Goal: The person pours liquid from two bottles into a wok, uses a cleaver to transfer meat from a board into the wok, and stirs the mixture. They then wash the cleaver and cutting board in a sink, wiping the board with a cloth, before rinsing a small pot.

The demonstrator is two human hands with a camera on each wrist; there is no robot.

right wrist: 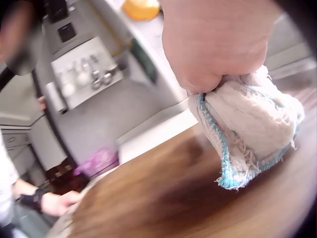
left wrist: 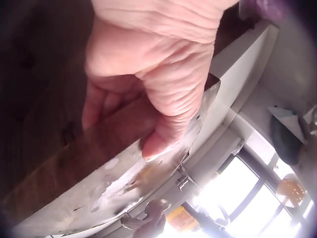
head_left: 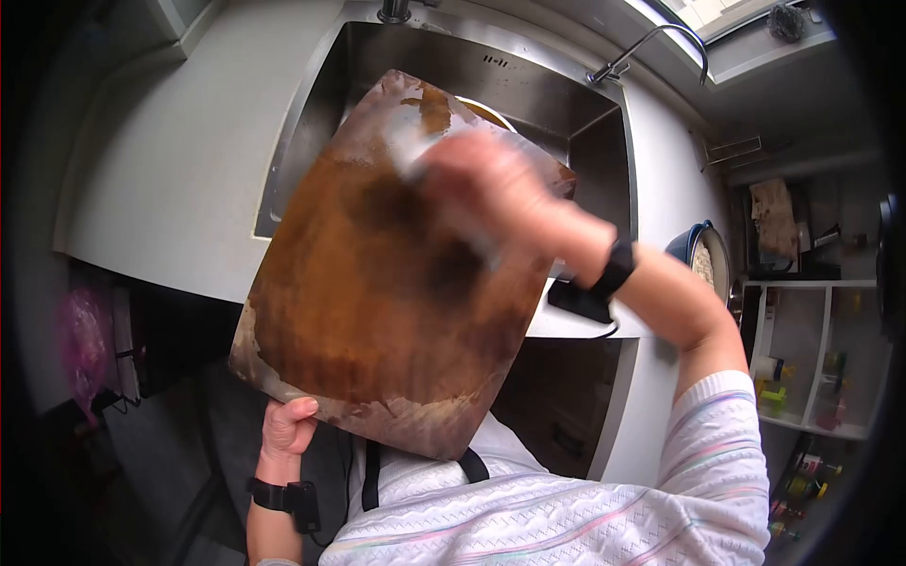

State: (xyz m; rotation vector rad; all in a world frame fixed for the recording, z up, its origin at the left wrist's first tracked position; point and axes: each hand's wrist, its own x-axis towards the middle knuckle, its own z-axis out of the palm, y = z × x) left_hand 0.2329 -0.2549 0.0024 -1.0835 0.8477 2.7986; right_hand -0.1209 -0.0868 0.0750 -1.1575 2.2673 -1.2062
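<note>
A thick wooden cutting board slopes from the sink toward the person's waist, its brown face wet in patches and paler along the edges. My left hand grips its lower left edge; in the left wrist view the thumb lies on the face and the other fingers go round behind. Over the upper part of the board, my right hand is blurred. It holds a bunched white cloth with blue stitched edging against the board's face, as the right wrist view shows.
Behind the board is a steel sink, with a round pale-rimmed vessel partly hidden in it. A thin curved tap stands at the back right. To the right sits a blue pot; white counter extends left.
</note>
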